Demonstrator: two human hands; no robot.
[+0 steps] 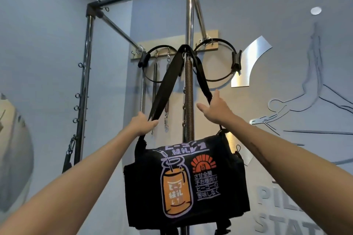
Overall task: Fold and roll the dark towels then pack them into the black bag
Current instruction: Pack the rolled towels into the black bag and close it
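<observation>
The left hand [142, 124] is raised with its fingers curled round the left run of the wide black webbing shoulder strap [162, 89], gripping it just above where that run drops to the bag's left end. Directly above and a little right of this hand, the strap rises to a peak hooked over the upright polished steel pole [190, 15] of a metal exercise frame, with a long coiled steel spring [188, 97] hanging down between the two runs of the strap. Below and to the right of the left hand hangs the black fabric bag [186, 187], printed with an orange jar and an orange sunburst beside white characters; it dangles in front of the pole. The right hand [215, 109] reaches up above the bag's right end, palm spread and fingers straight, its fingertips at the strap's right run; whether they touch it cannot be told. Behind that hand a black exercise ring [219, 61] hangs on the wall.
</observation>
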